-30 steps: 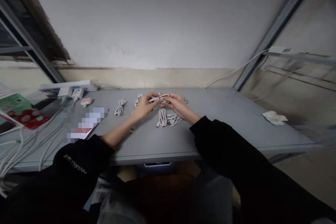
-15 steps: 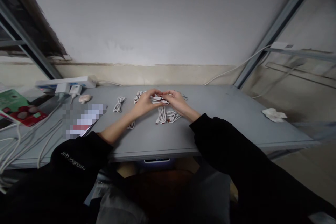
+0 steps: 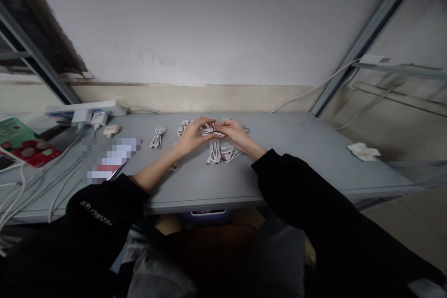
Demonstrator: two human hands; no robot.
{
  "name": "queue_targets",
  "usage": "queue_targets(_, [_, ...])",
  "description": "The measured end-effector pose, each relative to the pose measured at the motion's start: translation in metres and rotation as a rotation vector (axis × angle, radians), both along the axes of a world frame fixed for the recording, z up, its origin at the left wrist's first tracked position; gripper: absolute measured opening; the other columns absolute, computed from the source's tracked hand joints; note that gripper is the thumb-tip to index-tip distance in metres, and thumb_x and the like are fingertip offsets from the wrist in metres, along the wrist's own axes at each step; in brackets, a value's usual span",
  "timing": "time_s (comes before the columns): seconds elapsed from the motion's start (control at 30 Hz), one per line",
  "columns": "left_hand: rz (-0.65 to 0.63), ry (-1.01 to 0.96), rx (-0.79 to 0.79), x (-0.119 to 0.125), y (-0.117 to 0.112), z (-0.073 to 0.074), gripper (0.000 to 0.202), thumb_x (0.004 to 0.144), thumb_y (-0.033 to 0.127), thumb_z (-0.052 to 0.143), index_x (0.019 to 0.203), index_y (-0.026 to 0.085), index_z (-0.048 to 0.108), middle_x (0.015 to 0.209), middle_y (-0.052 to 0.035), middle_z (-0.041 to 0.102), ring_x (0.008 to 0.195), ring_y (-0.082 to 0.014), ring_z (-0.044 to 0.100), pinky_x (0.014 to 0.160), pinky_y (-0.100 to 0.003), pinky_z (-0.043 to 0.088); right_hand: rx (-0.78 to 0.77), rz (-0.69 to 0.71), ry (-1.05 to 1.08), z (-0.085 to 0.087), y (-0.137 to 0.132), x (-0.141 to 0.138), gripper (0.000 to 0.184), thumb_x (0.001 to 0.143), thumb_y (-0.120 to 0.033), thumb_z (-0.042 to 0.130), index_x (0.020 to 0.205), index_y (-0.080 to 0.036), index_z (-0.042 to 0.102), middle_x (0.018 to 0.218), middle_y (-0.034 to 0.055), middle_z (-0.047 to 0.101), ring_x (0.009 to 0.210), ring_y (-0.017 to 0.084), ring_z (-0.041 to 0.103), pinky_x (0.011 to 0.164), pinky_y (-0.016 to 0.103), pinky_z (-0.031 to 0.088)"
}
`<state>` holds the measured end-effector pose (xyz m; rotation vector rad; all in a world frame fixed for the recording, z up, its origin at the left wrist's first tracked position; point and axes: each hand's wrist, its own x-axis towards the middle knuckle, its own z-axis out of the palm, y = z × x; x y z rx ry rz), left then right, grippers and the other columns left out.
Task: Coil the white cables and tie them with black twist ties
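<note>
I am holding one white cable bundle point(image 3: 207, 132) over the tabletop point(image 3: 296, 158), its long axis lying crosswise between my hands: left hand point(image 3: 193, 137) closed on its left end, right hand point(image 3: 234, 133) pinching its right, neither nearer. One black tie point(image 3: 213, 127) is circling the middle; whether my fingertips are gripping it, I cannot tell. Count around: at least five other cable bundles point(image 3: 214, 151) lying, two nearer me, three leftward; one black loop point(image 3: 247, 129) rightward.

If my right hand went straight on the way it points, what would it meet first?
Most likely the white cable bundle, right at the fingertips of your right hand; your left hand seems next, though depth is hard to judge.
</note>
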<state>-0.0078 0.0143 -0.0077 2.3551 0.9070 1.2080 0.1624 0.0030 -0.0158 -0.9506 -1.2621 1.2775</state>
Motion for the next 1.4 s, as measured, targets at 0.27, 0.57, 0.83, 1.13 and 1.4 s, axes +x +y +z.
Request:
queue_targets(0.27, [0.060,-0.024,0.047,0.000,0.000,0.000,0.022,0.074,0.022,0.074,0.089,0.020,0.059,0.089,-0.0010,0.069,0.079,-0.0138,0.061,0.074,-0.028,0.047,-0.028,0.141,0.070,0.009,-0.008,-0.001,0.006,0.084,-0.020,0.066,0.081,-0.015,0.067,0.075,0.0032,0.067,0.066,0.012,0.064,0.067,0.027,0.053])
queue_targets(0.57, [0.103,0.249,0.296,-0.007,0.002,0.002,0.027,0.083,0.042,0.067,0.086,0.018,0.056,0.087,-0.0026,0.065,0.083,-0.0170,0.060,0.080,-0.032,0.041,0.134,-0.060,-0.217,0.007,-0.007,-0.005,0.010,0.086,-0.017,0.062,0.077,-0.017,0.066,0.071,0.0017,0.066,0.062,0.012,0.062,0.063,0.027,0.051])
queue_targets(0.83, [0.121,0.716,0.544,-0.004,0.000,0.005,0.027,0.093,0.041,0.053,0.099,0.016,0.062,0.095,-0.0086,0.067,0.085,-0.0198,0.060,0.076,-0.032,0.037,0.361,-0.213,-0.613,0.001,-0.005,-0.003,0.014,0.083,-0.011,0.054,0.080,-0.017,0.067,0.078,0.0036,0.069,0.069,0.016,0.061,0.070,0.030,0.047])
queue_targets(1.13, [0.040,0.769,0.469,-0.002,-0.013,0.014,0.024,0.095,0.025,0.044,0.092,0.014,0.065,0.087,-0.0083,0.068,0.082,-0.0197,0.061,0.077,-0.034,0.038,0.518,-0.162,-0.754,-0.001,-0.009,-0.001,0.014,0.084,-0.013,0.051,0.087,-0.018,0.064,0.079,0.0034,0.067,0.074,0.018,0.061,0.074,0.032,0.046])
queue_targets(1.4, [-0.084,0.439,0.176,-0.002,-0.013,0.012,0.024,0.088,0.022,0.050,0.065,0.017,0.056,0.059,0.0016,0.056,0.055,-0.0099,0.046,0.059,-0.026,0.034,0.447,-0.107,-0.545,0.001,-0.007,-0.003,0.009,0.090,-0.020,0.051,0.092,-0.019,0.060,0.080,0.0004,0.064,0.071,0.014,0.059,0.068,0.028,0.047])
